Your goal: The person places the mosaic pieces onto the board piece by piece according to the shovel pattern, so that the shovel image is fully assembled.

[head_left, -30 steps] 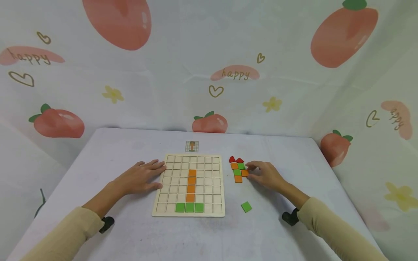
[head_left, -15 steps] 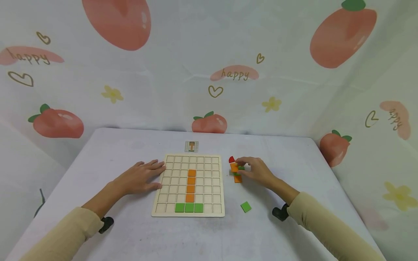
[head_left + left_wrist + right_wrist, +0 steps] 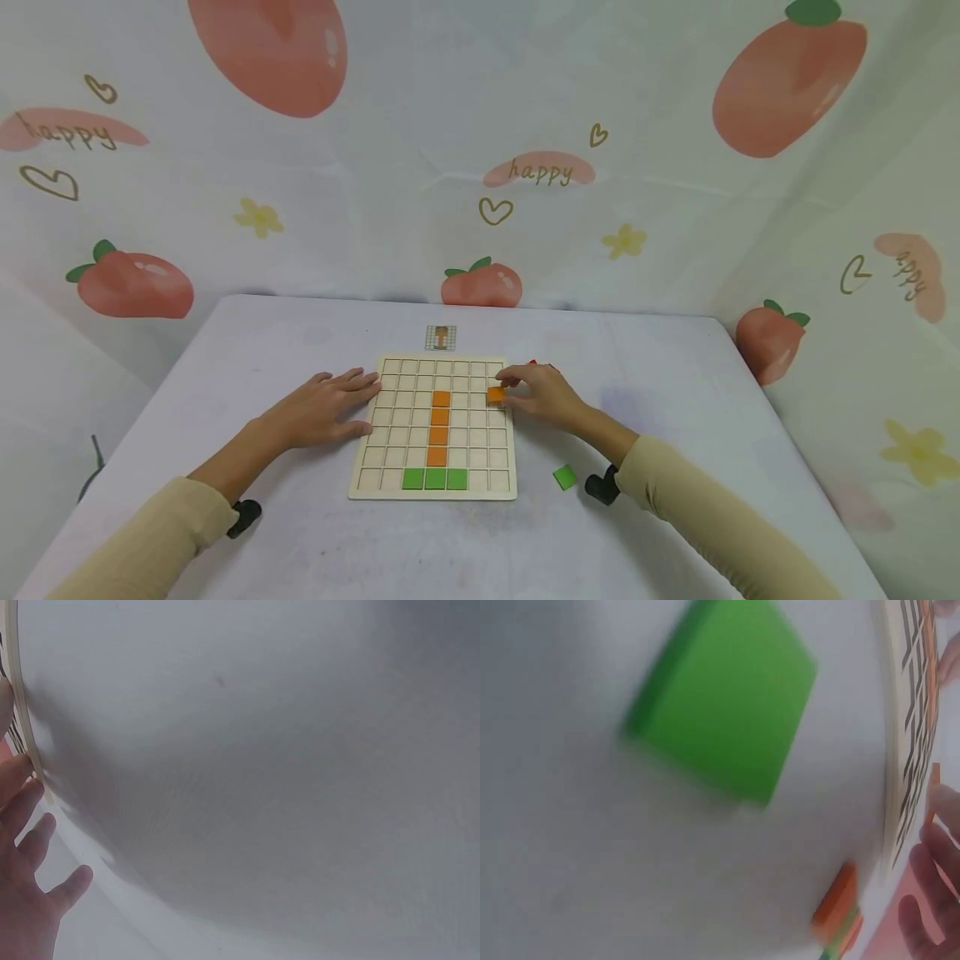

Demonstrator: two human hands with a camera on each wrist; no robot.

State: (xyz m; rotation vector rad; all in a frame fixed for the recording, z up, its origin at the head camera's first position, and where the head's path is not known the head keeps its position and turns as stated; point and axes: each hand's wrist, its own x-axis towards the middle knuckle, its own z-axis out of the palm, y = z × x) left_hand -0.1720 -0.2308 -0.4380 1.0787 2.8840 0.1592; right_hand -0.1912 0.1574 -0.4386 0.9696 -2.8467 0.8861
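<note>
A pale wooden grid board (image 3: 480, 437) lies on the table, with a column of orange square tiles (image 3: 438, 436) above a row of three green tiles (image 3: 435, 478). My left hand (image 3: 326, 408) lies with fingers spread at the board's left edge, the fingertips touching its rim. Between thumb and fingers my right hand (image 3: 546, 398) pinches an orange square tile (image 3: 495, 396) over the board's right-hand columns. In the right wrist view that tile (image 3: 934, 776) shows edge-on at the fingertips.
A loose green tile (image 3: 564, 477) lies right of the board, near the right wrist. Behind the right hand, bits of red pieces (image 3: 533, 362) peek out; the other loose tiles are mostly hidden in the head view. A small picture card (image 3: 440, 337) lies beyond the board.
My right hand has picked an orange tile from the loose pieces and carried it left over the board's right edge. My left hand has stayed in place.
</note>
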